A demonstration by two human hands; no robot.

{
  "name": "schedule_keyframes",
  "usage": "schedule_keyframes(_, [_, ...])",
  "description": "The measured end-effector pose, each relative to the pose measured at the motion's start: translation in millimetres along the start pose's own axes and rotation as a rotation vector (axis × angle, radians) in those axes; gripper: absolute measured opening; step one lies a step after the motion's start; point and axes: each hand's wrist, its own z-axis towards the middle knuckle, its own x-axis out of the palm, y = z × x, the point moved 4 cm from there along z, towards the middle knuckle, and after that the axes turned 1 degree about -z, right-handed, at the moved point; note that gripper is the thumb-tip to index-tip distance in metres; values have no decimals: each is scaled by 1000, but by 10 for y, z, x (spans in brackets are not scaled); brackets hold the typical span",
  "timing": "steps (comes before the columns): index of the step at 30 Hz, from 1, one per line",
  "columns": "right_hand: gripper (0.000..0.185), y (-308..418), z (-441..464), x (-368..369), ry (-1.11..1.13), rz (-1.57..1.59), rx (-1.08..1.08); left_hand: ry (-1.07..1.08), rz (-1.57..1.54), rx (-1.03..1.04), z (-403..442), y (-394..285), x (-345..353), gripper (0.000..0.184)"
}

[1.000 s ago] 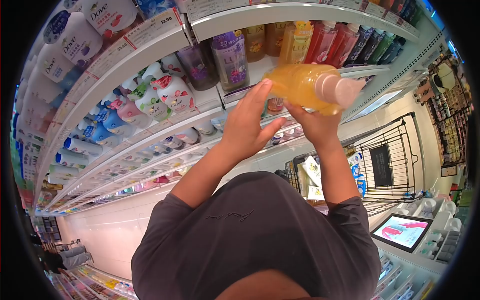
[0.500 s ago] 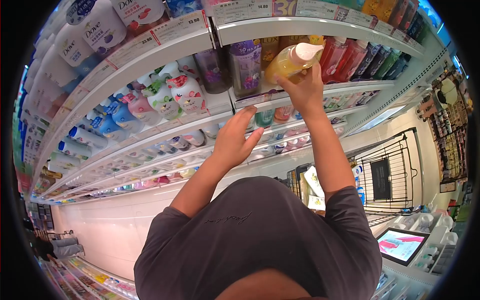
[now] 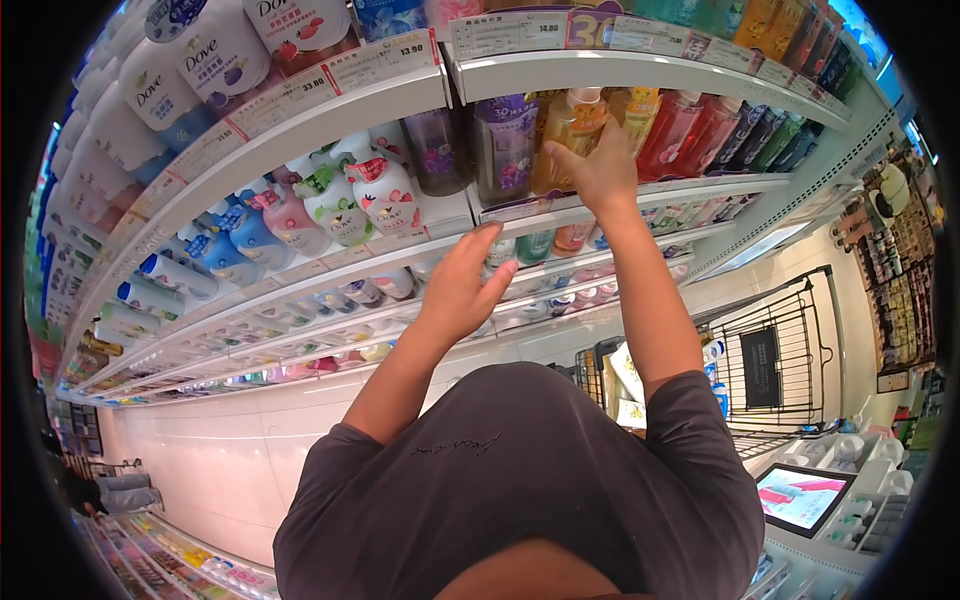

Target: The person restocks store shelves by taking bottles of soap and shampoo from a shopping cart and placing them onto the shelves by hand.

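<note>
A yellow pump bottle (image 3: 572, 128) stands upright on the shelf between a purple-labelled bottle (image 3: 503, 150) and another yellow bottle (image 3: 630, 112). My right hand (image 3: 602, 170) is closed around its right side, the thumb across the front and the other fingers partly hidden behind. Lower and to the left, my left hand (image 3: 462, 288) holds nothing, its thumb and fingers apart. Its fingertips are by the front edge of the shelf (image 3: 530, 217), and I cannot tell whether they touch it.
Red bottles (image 3: 668, 135) line the shelf to the right, white Dove pump bottles (image 3: 385, 192) to the left. A wire shopping cart (image 3: 790, 350) with goods in it stands at my right, near a display screen (image 3: 803, 497). A person's legs (image 3: 128, 492) show at far left.
The yellow bottle has gone from tilted at the shelf front to upright in the row, my right hand moving with it. My left hand stays nearly in place.
</note>
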Motion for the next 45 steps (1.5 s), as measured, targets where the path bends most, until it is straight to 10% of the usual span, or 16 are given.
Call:
schedule_keyframes(15, [69, 15, 26, 15, 4, -229, 41, -108, 72, -258, 732, 538, 69, 88])
schedule_keyframes(31, [46, -1093, -996, -294, -43, -115, 179, -36, 100, -336, 860, 571, 235, 71])
schedule_keyframes(45, [61, -2277, -3144, 289, 508, -436, 575, -71, 159, -323, 884, 607, 280, 68])
